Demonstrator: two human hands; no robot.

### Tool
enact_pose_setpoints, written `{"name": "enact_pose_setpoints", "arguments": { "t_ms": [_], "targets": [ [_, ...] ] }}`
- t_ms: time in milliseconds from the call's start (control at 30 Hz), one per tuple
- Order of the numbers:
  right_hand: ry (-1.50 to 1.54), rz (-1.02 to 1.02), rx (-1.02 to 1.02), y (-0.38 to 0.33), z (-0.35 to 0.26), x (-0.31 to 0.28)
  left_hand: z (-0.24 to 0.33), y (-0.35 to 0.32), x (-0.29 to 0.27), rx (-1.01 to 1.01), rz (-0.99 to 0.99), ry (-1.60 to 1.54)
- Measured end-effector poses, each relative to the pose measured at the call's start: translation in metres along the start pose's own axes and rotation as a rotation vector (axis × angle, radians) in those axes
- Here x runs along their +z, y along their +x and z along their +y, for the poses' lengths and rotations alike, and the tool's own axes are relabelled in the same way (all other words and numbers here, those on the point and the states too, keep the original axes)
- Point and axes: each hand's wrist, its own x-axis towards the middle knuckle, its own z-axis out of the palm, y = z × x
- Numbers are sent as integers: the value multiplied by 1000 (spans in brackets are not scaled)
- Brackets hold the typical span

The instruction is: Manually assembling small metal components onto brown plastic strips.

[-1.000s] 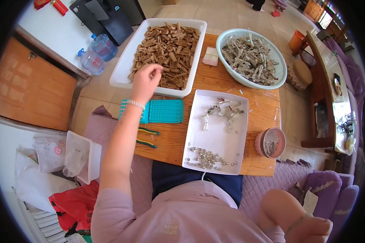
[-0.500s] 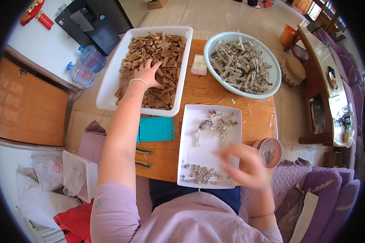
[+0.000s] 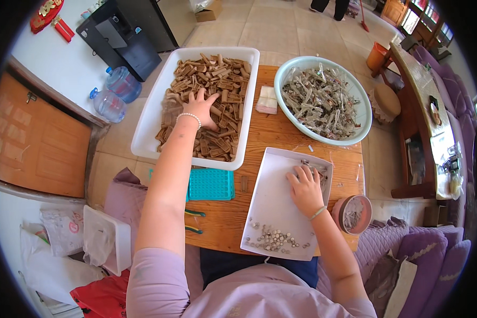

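My left hand (image 3: 200, 110), with a beaded bracelet at its wrist, rests with spread fingers on brown, curved, strip-like pieces (image 3: 217, 79). These pieces heap up in a large white tub (image 3: 250, 90). My right hand (image 3: 305, 191) reaches into the far right part of a shallow white box (image 3: 273, 206). Its fingers are extended and lie over small clear-wrapped pieces (image 3: 320, 168), partly covering them. Whether its fingertips grip any is hidden. Small round silvery pieces (image 3: 275, 239) lie scattered at the box's near end.
A pale blue basin (image 3: 363, 124) heaped with clear-wrapped pieces stands at the table's far right. Teal gridded trays (image 3: 211, 184) and green-yellow pliers handles (image 3: 194, 213) lie left of the box. A pink round container (image 3: 339, 214) stands right of it.
My right hand has moved forward from the box's near right side onto the wrapped pieces. The box sits farther right and slightly turned. My left hand stays on the brown pieces.
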Motion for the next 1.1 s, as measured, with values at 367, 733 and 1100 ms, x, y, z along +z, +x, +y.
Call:
{"name": "enact_pose_setpoints", "arguments": {
  "t_ms": [367,733,1100],
  "targets": [
    [135,54,-68,13,-14,16,1,3,6,162,18,-62],
    [163,106,-81,16,-20,18,0,14,-8,159,-111,-116],
    [264,98,-88,14,-12,16,-20,5,-21,119,94,-374]
  ]
}}
